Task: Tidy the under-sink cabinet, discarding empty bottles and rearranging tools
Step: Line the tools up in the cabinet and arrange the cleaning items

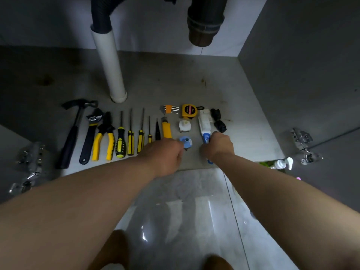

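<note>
The blue-and-white handled tool (205, 127) lies on the cabinet floor (175, 80) at the right end of the tool row, its long axis running front to back. The right hand (218, 146) is curled round its blue handle end, and blue shows both above and below the fist. The body looks like rigid moulded plastic, so it is judged light and stiff, though possibly slick. The handle is the sound place to hold it, as the white head end appears bulkier. The left hand (163, 155) sits knuckles-up just beside a small blue fitting (186, 142). Its fingers are curled, but the tips are hidden, so I cannot tell whether it pinches the fitting. A white plastic fitting (184, 125) lies just behind the blue one, with a yellow tape measure (189, 111) and a hex key set (171, 109) further back. A black bundle (219, 120) lies close against the tool's right side and could be dragged if the tool slides sideways. To the left lie a yellow utility knife (167, 129), several screwdrivers (120, 142), pliers (105, 137), an adjustable wrench (90, 133) and a claw hammer (74, 131). A white drain pipe (111, 65) stands behind the row. A pump bottle (284, 163) stands outside the cabinet at right.
</note>
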The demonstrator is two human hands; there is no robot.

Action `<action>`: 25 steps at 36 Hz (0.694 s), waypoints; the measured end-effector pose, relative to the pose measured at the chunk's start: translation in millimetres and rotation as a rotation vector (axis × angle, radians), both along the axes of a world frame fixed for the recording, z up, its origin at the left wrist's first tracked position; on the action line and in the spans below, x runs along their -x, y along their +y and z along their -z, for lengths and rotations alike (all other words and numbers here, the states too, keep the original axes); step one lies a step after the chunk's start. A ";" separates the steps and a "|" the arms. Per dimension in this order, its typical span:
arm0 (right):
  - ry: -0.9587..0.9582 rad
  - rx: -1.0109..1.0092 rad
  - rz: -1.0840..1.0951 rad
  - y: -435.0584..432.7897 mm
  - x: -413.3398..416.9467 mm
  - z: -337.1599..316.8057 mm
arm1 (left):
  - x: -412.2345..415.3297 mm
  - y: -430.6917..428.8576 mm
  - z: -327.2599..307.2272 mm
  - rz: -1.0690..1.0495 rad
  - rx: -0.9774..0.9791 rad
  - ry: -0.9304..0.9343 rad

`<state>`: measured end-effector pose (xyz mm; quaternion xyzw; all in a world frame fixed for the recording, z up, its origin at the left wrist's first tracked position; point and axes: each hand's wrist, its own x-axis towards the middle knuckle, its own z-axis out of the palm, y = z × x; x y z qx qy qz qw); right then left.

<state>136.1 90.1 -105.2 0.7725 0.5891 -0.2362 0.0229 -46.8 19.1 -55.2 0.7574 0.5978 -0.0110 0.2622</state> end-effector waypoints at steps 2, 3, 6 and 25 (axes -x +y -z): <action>-0.008 -0.009 0.001 0.8 1.7 2.9 | 3.2 -2.2 0.6 0.006 0.015 -0.012; -0.007 -0.019 -0.002 0.5 2.2 3.4 | 4.6 -2.9 1.0 0.009 0.024 -0.018; 0.022 -0.044 -0.019 -1.3 -0.3 1.8 | 7.3 -2.8 2.4 0.012 0.042 -0.023; -0.004 0.542 -0.153 -153.7 -171.4 32.4 | -69.0 -17.3 -11.6 0.312 0.116 0.012</action>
